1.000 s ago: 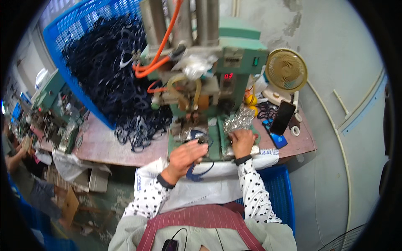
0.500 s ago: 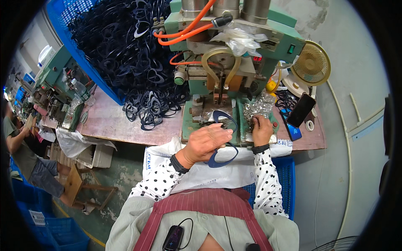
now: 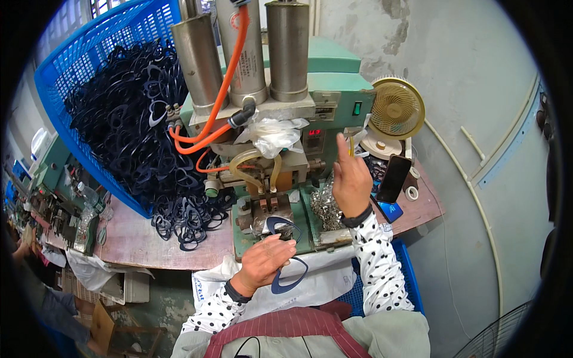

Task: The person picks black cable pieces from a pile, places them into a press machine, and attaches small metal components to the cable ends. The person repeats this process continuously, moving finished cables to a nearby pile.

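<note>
My left hand grips a dark blue eyeglass frame between thumb and fingers. The frame's upper loop lies close to the metal fixture of a green pneumatic press, and its lower loop hangs toward me. Nothing shows in my right hand, which is raised in front of the press with its index finger stretched up, just right of a red lit display. Whether that fingertip touches anything cannot be seen. Below it, small shiny metal parts lie in a heap beside the fixture.
A blue basket at the left overflows with dark frames; more frames lie on the table before it. To the right are a fan, a black phone, a blue-screened phone and a tape roll. Orange hoses cross the press.
My right hand has left the metal parts and risen toward the press front, its index finger now extended. The view has tilted upward. My left hand still holds the eyeglass frame near the fixture.
</note>
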Available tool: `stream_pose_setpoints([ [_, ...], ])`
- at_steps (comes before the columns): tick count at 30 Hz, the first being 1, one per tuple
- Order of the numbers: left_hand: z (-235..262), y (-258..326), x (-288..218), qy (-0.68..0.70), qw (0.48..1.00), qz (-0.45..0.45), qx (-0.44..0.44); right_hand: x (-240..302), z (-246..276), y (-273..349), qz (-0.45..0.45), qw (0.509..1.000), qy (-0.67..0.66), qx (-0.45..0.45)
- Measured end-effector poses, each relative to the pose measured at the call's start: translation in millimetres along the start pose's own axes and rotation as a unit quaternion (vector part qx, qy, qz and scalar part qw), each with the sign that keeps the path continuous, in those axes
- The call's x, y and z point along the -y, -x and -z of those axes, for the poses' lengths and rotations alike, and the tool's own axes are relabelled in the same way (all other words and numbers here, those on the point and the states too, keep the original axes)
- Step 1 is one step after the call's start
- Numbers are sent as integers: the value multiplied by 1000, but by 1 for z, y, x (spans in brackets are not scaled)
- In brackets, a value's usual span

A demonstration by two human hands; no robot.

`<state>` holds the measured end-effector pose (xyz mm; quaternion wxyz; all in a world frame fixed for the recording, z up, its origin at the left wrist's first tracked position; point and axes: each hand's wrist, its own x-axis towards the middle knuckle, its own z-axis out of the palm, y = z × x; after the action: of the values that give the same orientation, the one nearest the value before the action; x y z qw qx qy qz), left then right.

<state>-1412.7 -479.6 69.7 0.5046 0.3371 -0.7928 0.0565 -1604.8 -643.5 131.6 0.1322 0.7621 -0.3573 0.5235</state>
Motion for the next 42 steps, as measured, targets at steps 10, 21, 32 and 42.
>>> stream_pose_setpoints([
  [10,2,-4,1,-3,1000,-5,8,4,-16,-33,36,997,65,8],
  [21,-6,20,2,-103,992,-8,69,-31,106,19,30,994,89,-49],
  [32,-9,41,22,-113,993,42,18,-61,240,145,-120,973,194,-29],
  [42,-9,41,25,-93,995,38,20,-88,261,185,-113,975,179,-64],
])
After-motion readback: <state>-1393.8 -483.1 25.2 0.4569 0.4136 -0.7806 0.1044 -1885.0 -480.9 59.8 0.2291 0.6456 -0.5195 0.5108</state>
